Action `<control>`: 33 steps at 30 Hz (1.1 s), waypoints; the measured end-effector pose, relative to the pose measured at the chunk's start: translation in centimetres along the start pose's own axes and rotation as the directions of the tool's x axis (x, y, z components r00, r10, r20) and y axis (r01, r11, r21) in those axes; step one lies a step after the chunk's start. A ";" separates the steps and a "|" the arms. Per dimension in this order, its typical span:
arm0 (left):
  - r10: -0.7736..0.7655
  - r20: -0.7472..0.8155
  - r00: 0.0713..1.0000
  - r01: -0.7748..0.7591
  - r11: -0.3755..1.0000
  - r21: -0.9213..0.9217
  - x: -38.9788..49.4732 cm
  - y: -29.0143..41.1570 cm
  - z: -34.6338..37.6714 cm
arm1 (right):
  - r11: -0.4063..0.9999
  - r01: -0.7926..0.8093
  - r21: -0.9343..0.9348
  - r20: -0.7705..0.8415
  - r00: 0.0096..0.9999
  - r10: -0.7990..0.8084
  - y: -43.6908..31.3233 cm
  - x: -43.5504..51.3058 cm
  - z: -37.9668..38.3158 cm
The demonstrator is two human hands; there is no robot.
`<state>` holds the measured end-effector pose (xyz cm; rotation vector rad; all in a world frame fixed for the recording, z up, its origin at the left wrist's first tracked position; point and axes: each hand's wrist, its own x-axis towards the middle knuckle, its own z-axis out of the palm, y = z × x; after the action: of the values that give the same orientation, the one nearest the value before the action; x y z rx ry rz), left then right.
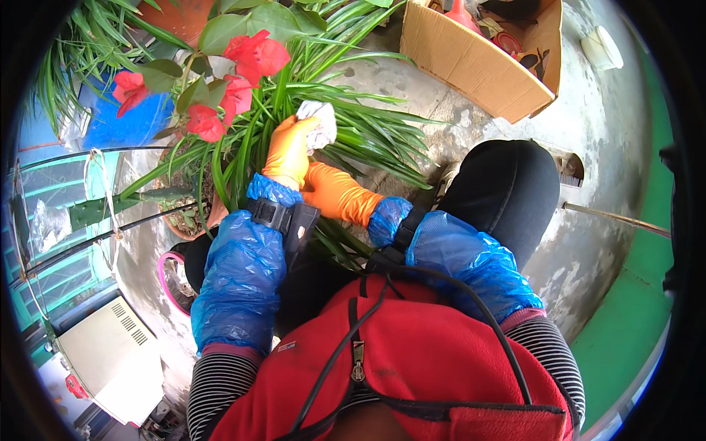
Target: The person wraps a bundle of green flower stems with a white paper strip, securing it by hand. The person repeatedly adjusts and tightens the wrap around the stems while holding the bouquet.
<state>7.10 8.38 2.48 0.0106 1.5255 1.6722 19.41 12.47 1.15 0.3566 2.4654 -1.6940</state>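
My left hand [289, 151], in an orange glove, grips a crumpled whitish cloth [321, 124] above the long narrow leaves of a green strap-leaved plant [369, 129]. Just below it, my right hand [339, 193], also gloved in orange, reaches in among the leaves. Its fingers are hidden behind the left hand and the foliage, so its hold cannot be made out. Blue plastic sleeve covers [237, 281] wrap both forearms, with a black strapped device [298, 226] at the left wrist.
Red bougainvillea bracts [259, 52] hang close at the upper left. A cardboard box [469, 60] of odds and ends stands on the concrete floor ahead. Left are a terracotta pot [218, 206], a cactus pad [99, 209], a pink-rimmed container [165, 284] and a cream metal-looking case [113, 358].
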 end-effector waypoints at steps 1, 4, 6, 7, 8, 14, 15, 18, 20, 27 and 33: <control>0.026 -0.103 0.994 -0.020 0.998 0.055 0.1 -0.1 -0.7 | 0.999 0.015 0.038 -0.084 0.996 -0.012 0.0 0.0 -0.5; 0.005 -0.065 0.998 -0.006 1.000 -0.025 0.2 0.8 -2.9 | 0.978 0.010 0.207 -0.302 0.952 0.054 0.3 0.4 -2.2; -0.011 -0.148 0.989 0.017 0.999 0.038 0.0 1.3 -3.8 | 0.995 0.066 -0.069 -0.510 0.855 -0.092 1.0 1.6 -3.2; -0.014 -0.168 0.986 0.025 0.998 0.064 -0.2 1.4 -4.2 | 0.970 0.141 -0.198 -0.538 0.812 -0.228 1.6 2.4 -3.6; -0.016 -0.194 0.981 0.034 0.996 0.088 -0.3 1.5 -4.4 | 0.949 0.101 -0.297 -0.591 0.762 -0.266 1.9 2.9 -3.5; 0.053 -0.213 0.976 -0.026 0.991 0.128 0.0 1.4 -5.4 | 0.921 -0.053 -0.386 -0.327 0.941 -0.083 3.7 3.7 -0.8; 0.059 -0.253 0.966 -0.027 0.991 0.128 0.2 1.3 -5.4 | 0.943 -0.031 -0.332 -0.350 0.932 -0.093 3.6 3.7 -0.1; 0.087 -0.326 0.942 -0.053 0.992 0.112 0.6 1.2 -5.2 | 0.956 0.011 -0.294 -0.404 0.905 -0.135 3.2 3.8 1.1; 0.123 -0.310 0.943 -0.104 0.991 0.079 0.6 1.2 -4.6 | 0.963 0.018 -0.268 -0.396 0.910 -0.127 2.8 3.8 1.6; 0.249 -0.046 0.967 -0.220 0.917 0.334 -0.4 1.7 -0.9 | 0.966 -0.008 -0.257 -0.254 0.965 -0.060 2.0 4.0 2.8; 0.005 0.070 0.998 -0.012 0.996 0.092 0.6 -0.1 -0.7 | 0.978 -0.031 -0.205 -0.158 0.987 -0.002 2.0 4.5 3.1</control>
<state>6.41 8.11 1.90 0.1235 1.5513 1.5901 15.56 10.83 -2.88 0.4997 2.7128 -1.4351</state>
